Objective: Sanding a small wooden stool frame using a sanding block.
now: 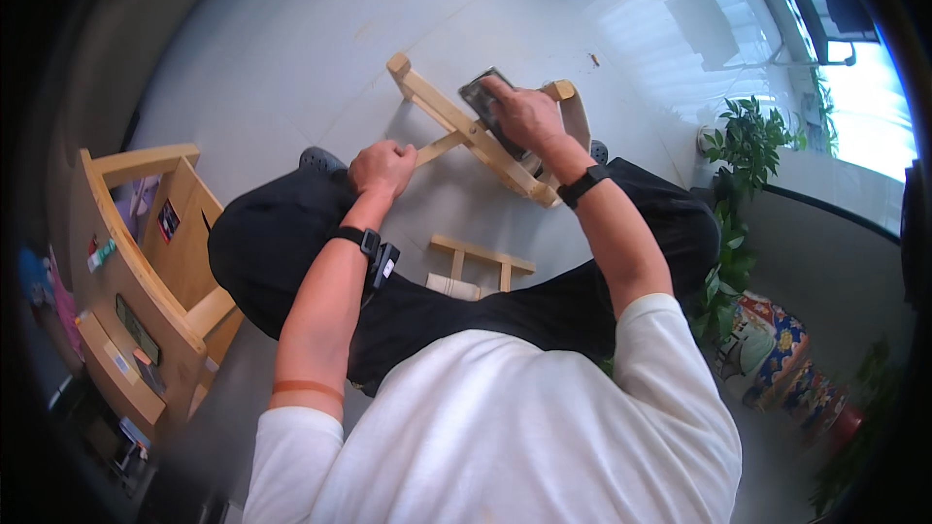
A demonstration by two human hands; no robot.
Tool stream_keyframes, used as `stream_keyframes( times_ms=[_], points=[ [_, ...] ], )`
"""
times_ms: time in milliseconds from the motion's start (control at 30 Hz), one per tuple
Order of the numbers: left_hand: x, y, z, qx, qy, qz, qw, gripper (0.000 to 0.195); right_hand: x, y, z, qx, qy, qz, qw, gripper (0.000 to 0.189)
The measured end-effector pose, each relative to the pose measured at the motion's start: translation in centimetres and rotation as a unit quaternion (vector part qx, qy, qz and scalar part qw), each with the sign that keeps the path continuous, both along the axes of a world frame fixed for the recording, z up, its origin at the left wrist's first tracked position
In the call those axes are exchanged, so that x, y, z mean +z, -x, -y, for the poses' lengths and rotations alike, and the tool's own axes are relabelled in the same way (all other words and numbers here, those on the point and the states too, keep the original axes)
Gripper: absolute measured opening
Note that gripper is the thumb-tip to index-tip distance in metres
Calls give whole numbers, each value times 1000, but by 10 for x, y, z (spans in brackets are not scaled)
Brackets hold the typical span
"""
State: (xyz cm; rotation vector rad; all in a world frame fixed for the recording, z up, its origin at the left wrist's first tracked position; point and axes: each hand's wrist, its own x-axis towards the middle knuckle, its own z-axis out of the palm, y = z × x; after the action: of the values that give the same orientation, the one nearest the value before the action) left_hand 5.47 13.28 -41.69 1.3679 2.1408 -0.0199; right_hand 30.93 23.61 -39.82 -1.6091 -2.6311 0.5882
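Observation:
In front of me stands a small light-wood frame [437,105], like a folding stool, whose bars cross at a metal pivot. My left hand [384,169] grips the near end of its thin bar [439,148]. Over the middle of the frame, my right hand [530,115] holds a flat dark rectangular object [480,96], its fingers spread across the top. Part of that object is hidden beneath the hand. Behind the right wrist rises a wooden end piece [575,113] with a rounded edge. A bar end [545,195] reaches down close to my right forearm.
Between my knees lies another wooden piece [484,253] with rungs, beside a pale roll [451,286]. A wooden cabinet [138,247] bearing a phone [137,327] stands left. Right are leafy plants [750,135] and a patterned vase [783,349]. A small brown scrap [594,59] lies on the tiled floor.

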Motion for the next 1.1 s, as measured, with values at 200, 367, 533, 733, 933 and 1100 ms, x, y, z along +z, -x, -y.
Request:
stream_keyframes(
  times_ms=[200, 367, 533, 733, 933, 1100],
  points=[
    [-5, 7, 6, 12, -16, -9, 1000, 44, 11, -32, 27, 56, 38, -46, 997, 47],
    [-7, 1, 4, 9, -25, -11, 1000, 45, -2, -34, 25, 26, -16, -31, 999, 49],
    [-6, 3, 3, 5, -10, -10, 1000, 43, -4, -17, 23, -35, -41, -23, 998, 48],
    [2, 1, 2, 11, -1, -9, 1000, 42, -12, -45, 30, -48, -110, 17, 993, 49],
    [-1, 0, 7, 16, -8, -2, 1000, 43, -28, -26, 25, -95, -122, -18, 988, 49],
    [-9, 3, 7, 16, -27, 0, 1000, 43, -18, -49, 37, -45, -89, -18, 995, 49]
  ],
)
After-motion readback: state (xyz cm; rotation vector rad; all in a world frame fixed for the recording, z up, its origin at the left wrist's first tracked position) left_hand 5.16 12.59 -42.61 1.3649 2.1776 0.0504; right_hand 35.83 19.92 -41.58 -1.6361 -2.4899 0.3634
